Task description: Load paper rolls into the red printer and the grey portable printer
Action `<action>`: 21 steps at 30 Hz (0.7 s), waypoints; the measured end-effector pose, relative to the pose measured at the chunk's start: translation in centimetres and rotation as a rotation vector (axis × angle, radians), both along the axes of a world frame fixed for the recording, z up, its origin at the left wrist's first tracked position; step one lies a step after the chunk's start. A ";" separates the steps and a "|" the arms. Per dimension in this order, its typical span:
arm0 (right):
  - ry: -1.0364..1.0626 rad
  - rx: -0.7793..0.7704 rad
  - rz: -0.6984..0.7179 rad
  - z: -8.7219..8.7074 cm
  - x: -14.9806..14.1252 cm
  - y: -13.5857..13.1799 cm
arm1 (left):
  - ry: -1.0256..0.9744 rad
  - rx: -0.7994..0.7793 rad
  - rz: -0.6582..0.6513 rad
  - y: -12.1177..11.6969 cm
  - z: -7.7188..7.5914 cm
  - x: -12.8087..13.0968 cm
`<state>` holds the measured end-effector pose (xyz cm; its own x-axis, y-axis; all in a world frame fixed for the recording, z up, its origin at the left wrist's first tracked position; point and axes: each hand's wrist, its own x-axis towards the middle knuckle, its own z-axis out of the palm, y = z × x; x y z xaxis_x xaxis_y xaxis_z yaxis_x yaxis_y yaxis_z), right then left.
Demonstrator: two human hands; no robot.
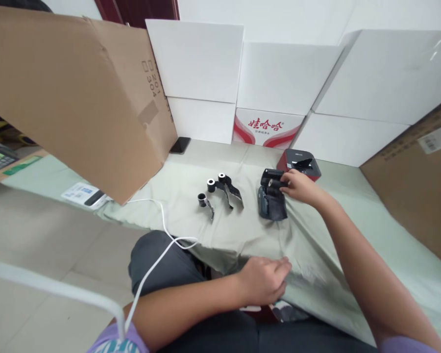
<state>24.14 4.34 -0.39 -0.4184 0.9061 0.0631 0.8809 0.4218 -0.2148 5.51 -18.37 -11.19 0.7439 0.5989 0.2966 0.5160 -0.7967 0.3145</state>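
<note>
Head view shows three cylindrical rolls trailing glossy black strips on the cloth-covered desk. Fingers of the right hand pinch a fourth roll in one boxy, open device; the left hand half curls, its grip hidden.

A brown cardboard box stood at the left, a black smartphone lying beside it on the pale green tablecloth — white panels rose behind, above a red-and-white Wahaha carton — while a white cable looped in front.
</note>
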 end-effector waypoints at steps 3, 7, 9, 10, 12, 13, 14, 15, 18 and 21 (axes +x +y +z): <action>0.264 -0.044 -0.046 2.1 -0.2 -1.1 | -0.029 0.016 -0.008 -0.1 0.0 0.1; 0.823 -0.401 -0.108 3.8 -3.0 -2.2 | -0.083 0.058 -0.033 -0.2 -0.2 0.4; 1.095 -0.596 -0.083 4.1 -5.1 -2.4 | -0.116 0.086 -0.064 -0.2 -0.5 0.6; 1.208 -0.672 -0.063 4.2 -6.2 -2.4 | -0.129 0.100 -0.080 -0.2 -0.6 0.6; 1.359 -0.772 -0.023 4.1 -8.2 -2.4 | -0.143 0.124 -0.111 -0.1 -0.8 0.7; 1.394 -0.795 0.000 4.0 -9.1 -2.4 | -0.148 0.138 -0.125 -0.1 -0.9 0.7; 1.404 -0.797 0.027 3.8 -9.9 -2.4 | -0.152 0.152 -0.137 -0.1 -0.9 0.7; 1.396 -0.780 0.059 3.6 -10.7 -2.3 | -0.156 0.165 -0.146 -0.1 -1.0 0.6; 1.337 -0.577 0.109 2.7 -12.5 -1.6 | -0.149 0.182 -0.159 -0.2 -1.1 0.6; 1.239 -0.312 0.092 2.1 -13.7 -0.3 | -0.113 0.173 -0.144 0.0 -1.2 0.7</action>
<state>10.46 4.07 1.73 -0.2950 0.9236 0.2447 -0.0071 0.2540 -0.9672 6.16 -18.37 -12.42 0.7741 0.4225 0.4715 0.3629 -0.9063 0.2165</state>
